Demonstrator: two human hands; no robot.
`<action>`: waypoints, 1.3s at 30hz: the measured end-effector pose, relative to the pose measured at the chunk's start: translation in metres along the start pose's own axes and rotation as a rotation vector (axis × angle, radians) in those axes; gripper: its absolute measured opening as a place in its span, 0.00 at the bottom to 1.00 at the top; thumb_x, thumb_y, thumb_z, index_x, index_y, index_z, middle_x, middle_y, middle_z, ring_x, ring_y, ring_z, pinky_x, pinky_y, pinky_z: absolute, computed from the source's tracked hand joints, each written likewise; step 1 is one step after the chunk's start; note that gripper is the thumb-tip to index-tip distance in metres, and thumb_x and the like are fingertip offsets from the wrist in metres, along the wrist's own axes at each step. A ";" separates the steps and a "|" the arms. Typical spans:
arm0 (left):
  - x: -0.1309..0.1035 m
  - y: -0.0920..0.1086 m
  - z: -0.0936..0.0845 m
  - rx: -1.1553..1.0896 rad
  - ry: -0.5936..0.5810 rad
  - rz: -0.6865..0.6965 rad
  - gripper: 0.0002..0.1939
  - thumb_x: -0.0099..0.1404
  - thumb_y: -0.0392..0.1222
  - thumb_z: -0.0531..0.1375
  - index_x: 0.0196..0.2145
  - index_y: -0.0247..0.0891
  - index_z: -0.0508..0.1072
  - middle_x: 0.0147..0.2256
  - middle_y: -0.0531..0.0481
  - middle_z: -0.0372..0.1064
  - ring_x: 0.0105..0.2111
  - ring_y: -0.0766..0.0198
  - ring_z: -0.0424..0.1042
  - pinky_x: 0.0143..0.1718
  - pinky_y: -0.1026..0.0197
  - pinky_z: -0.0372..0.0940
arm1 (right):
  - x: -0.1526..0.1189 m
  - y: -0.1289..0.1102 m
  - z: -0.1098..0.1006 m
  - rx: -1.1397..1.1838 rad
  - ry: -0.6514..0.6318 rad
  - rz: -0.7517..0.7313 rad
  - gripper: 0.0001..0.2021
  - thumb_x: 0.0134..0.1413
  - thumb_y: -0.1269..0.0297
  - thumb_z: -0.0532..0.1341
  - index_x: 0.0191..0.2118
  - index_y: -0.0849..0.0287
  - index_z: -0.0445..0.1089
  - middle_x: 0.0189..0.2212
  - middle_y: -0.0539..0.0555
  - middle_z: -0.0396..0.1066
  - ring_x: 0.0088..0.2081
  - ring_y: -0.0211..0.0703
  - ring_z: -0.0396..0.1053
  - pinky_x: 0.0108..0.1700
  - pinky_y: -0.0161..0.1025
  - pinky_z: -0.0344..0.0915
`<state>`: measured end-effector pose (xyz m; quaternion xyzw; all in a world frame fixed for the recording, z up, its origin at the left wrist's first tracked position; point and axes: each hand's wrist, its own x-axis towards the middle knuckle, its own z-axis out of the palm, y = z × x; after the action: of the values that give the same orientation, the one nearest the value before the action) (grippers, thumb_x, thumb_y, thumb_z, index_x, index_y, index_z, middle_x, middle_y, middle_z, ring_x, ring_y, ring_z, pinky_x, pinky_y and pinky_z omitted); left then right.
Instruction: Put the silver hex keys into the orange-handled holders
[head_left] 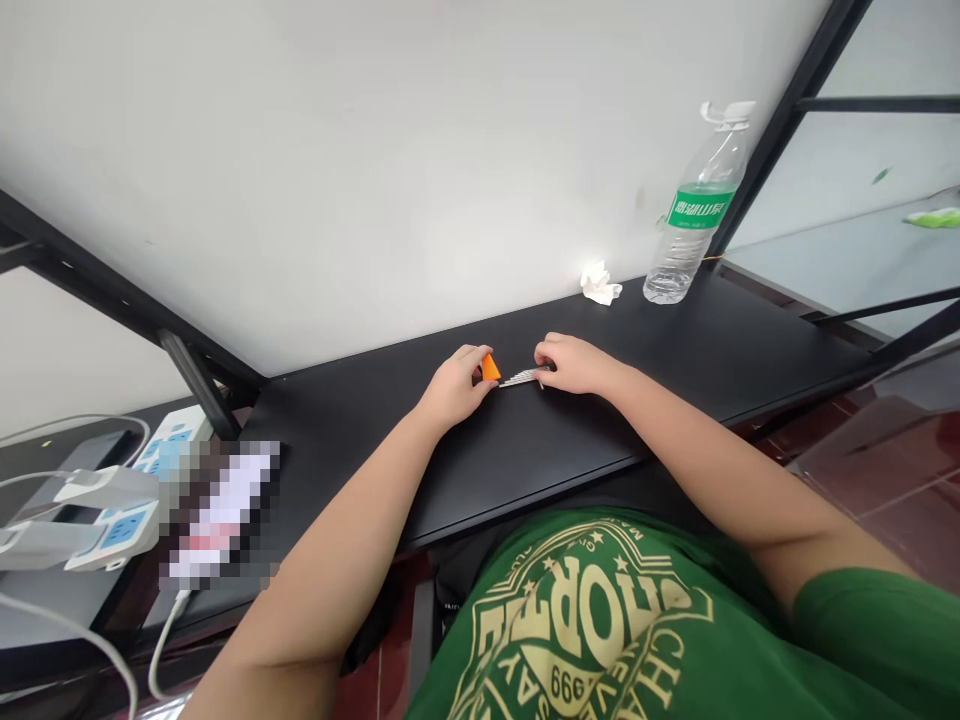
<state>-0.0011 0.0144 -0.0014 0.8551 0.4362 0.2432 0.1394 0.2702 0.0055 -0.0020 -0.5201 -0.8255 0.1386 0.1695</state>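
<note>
My left hand (459, 385) pinches a small orange plastic holder (490, 367) between thumb and fingers, above the middle of the black desk. Just to the right, my right hand (574, 364) is closed on a row of thin silver rods of stepped lengths, which look like hex keys (519, 378). Their tips point left toward the orange holder, and a short bent end shows below my right fingers. The ends inside my right hand are hidden. Whether the longest tip touches the holder is too small to tell.
The black desk (360, 440) runs along a white wall. A clear water bottle (694, 205) and crumpled tissue (600, 284) stand at the back right. At left lie a blurred phone (229, 510) with a cable and a white power strip (124, 530) with chargers. Black metal posts frame both ends.
</note>
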 end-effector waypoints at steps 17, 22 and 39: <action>-0.003 0.002 0.001 0.053 0.013 -0.076 0.29 0.64 0.34 0.63 0.62 0.39 0.70 0.45 0.46 0.75 0.38 0.59 0.75 0.47 0.56 0.72 | -0.005 -0.024 0.004 -0.184 -0.104 -0.136 0.05 0.59 0.69 0.60 0.33 0.58 0.72 0.41 0.57 0.71 0.42 0.48 0.70 0.49 0.45 0.58; -0.001 0.003 0.000 0.034 0.023 -0.092 0.28 0.63 0.35 0.64 0.62 0.38 0.72 0.43 0.46 0.75 0.36 0.59 0.75 0.46 0.56 0.72 | -0.005 -0.030 0.000 -0.200 -0.124 -0.137 0.04 0.55 0.69 0.63 0.30 0.58 0.69 0.39 0.57 0.71 0.39 0.46 0.69 0.45 0.43 0.59; 0.001 0.002 0.001 -0.184 0.061 -0.139 0.28 0.61 0.42 0.67 0.60 0.42 0.73 0.34 0.54 0.72 0.28 0.66 0.69 0.38 0.59 0.69 | -0.005 -0.007 -0.004 0.298 0.219 -0.302 0.08 0.64 0.69 0.60 0.37 0.57 0.78 0.36 0.54 0.73 0.34 0.41 0.70 0.39 0.40 0.65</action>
<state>0.0014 0.0141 -0.0012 0.7983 0.4745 0.2981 0.2207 0.2680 -0.0017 0.0040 -0.3719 -0.8411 0.1745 0.3518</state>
